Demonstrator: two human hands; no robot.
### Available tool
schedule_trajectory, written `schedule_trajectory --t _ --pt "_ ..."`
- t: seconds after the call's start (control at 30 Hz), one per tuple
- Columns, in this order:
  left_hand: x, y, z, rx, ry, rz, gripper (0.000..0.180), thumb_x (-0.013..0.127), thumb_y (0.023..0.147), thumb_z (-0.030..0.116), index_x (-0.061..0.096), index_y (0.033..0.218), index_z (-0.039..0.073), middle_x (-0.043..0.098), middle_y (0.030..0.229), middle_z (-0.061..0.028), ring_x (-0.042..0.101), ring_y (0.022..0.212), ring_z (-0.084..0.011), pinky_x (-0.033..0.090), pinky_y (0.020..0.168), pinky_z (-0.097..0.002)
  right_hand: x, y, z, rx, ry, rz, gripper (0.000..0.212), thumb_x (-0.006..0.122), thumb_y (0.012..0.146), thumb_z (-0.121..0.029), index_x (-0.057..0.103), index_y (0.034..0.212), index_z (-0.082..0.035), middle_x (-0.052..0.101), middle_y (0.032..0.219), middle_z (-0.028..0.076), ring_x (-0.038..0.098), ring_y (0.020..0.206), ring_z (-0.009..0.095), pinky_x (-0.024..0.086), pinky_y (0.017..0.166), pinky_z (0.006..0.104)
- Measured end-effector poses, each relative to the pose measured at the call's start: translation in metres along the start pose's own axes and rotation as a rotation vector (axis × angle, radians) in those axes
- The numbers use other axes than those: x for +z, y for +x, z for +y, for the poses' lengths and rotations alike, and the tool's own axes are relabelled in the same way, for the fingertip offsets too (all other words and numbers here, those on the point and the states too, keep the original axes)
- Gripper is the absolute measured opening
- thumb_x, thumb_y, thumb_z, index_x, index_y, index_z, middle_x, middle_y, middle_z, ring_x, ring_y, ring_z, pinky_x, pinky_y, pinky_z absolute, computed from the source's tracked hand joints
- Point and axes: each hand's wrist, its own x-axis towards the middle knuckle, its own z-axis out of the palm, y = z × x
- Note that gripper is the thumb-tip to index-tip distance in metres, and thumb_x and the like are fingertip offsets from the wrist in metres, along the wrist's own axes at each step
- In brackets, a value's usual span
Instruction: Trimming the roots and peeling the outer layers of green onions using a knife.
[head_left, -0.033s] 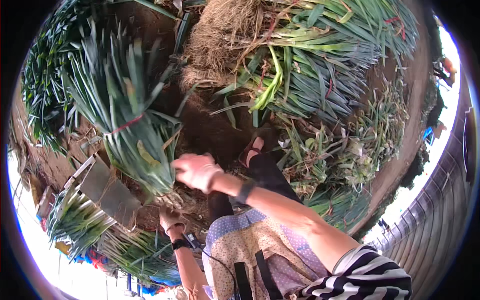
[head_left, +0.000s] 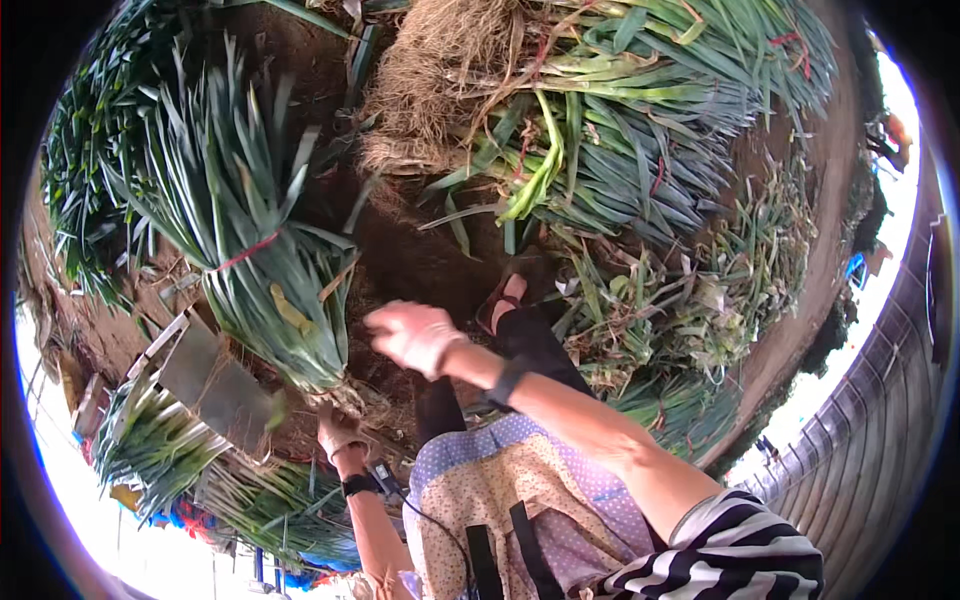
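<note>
A large bundle of leeks [head_left: 235, 215], bound by a red tie [head_left: 250, 250], lies to my left with its leaves fanned away from me. Its pale root end [head_left: 340, 395] points toward me. My left hand [head_left: 338, 432], in a light glove, is closed at this root end, its fingers partly hidden by the roots. Gloved and blurred by motion, my right hand [head_left: 412, 335] hovers just right of the bundle's lower stems, apart from them. I cannot make out how its fingers are bent. A small blurred green scrap [head_left: 277, 410] shows left of the roots.
More tied leeks [head_left: 640, 150] with a thick brown root mass [head_left: 430, 90] lie ahead and right. Trimmed leaf waste [head_left: 700, 310] is heaped at my right. At left stand a grey metal sheet [head_left: 215, 385] and further leeks [head_left: 160, 430]. My sandaled foot [head_left: 507, 297] rests on the soil.
My right hand has moved right, away from the bundle's stems. The bundle's leaf tips have shifted slightly. A blurred green scrap now shows left of the roots.
</note>
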Motion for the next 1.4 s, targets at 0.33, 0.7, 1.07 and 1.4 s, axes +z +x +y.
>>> schedule_trajectory --t 0.33,0.7,1.07,1.4 --pt "0.259 -0.068 0.017 0.203 0.490 -0.517 0.031 0.059 0.082 0.024 0.059 0.109 0.008 0.061 0.090 -0.0010 0.051 0.052 -0.0089 0.040 0.046 -0.0210 -0.181 -0.106 0.236 0.804 -0.327 0.456 0.034 0.054 0.074 -0.032 0.060 0.105 -0.020 0.060 0.102 0.012 0.058 0.094 0.030 0.047 0.079 0.0394" --pt "0.423 -0.104 -0.015 0.299 0.478 -0.791 0.046 0.060 0.081 0.014 0.047 0.125 0.009 0.058 0.100 -0.0009 0.052 0.069 -0.0087 0.041 0.055 -0.0201 -0.295 -0.107 0.369 0.738 -0.183 0.989 0.037 0.053 0.073 -0.033 0.058 0.106 -0.016 0.061 0.098 0.017 0.057 0.091 0.036 0.046 0.076 0.0422" --pt "0.488 -0.113 -0.071 0.426 0.608 -0.696 0.051 0.063 0.077 0.010 0.042 0.124 0.004 0.047 0.118 -0.0095 0.049 0.102 -0.0182 0.038 0.089 -0.0278 -0.314 -0.061 0.375 0.765 0.017 1.042 0.059 0.054 0.073 -0.040 0.043 0.120 -0.007 0.057 0.103 0.024 0.053 0.095 0.041 0.041 0.079 0.0431" --pt "0.526 -0.067 -0.054 0.804 1.892 -0.625 0.051 0.053 0.080 0.006 0.040 0.128 0.015 0.043 0.131 0.0017 0.046 0.116 -0.0170 0.038 0.097 -0.0257 -0.287 -0.078 0.323 0.506 0.628 1.171 0.036 0.050 0.082 -0.029 0.059 0.100 0.000 0.062 0.085 0.017 0.054 0.071 0.027 0.041 0.068 0.0357"
